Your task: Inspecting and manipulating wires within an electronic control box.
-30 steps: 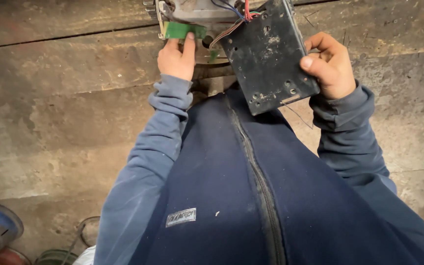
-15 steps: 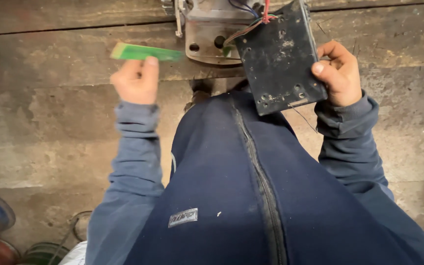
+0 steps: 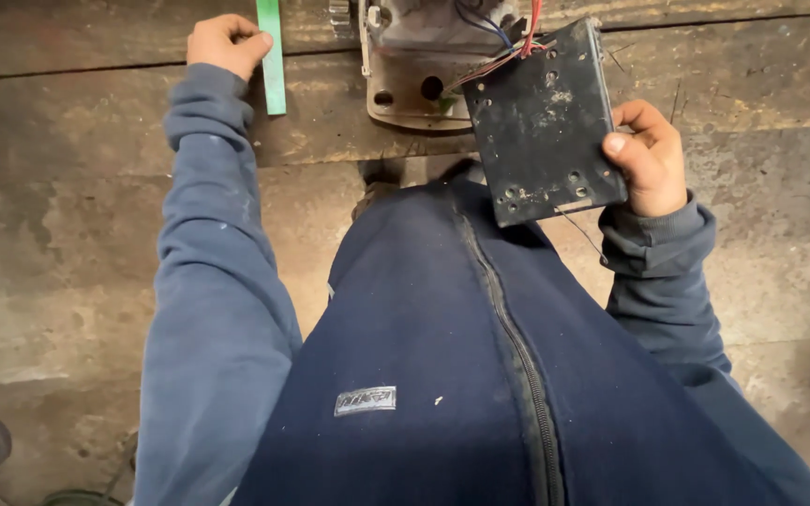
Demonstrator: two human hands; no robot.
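Now | left hand (image 3: 225, 42) pinching green strip (image 3: 272, 66), upper left | right hand (image 3: 647, 157) gripping black plate (image 3: 544, 122), fingers closed | risk: wires (image 3: 503, 52) tearing if plate is tugging.

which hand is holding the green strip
The left hand, stretched out up to the left, pinches the green strip; the right hand holds the black plate.

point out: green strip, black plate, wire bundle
green strip (image 3: 273, 66), head view, middle of the strip just right of the left hand (image 3: 227, 42) gripping it.
black plate (image 3: 541, 122), head view, centre of its drilled face; right hand (image 3: 649, 159) holds its edge.
wire bundle (image 3: 508, 52), head view, red wires at the plate's top corner.
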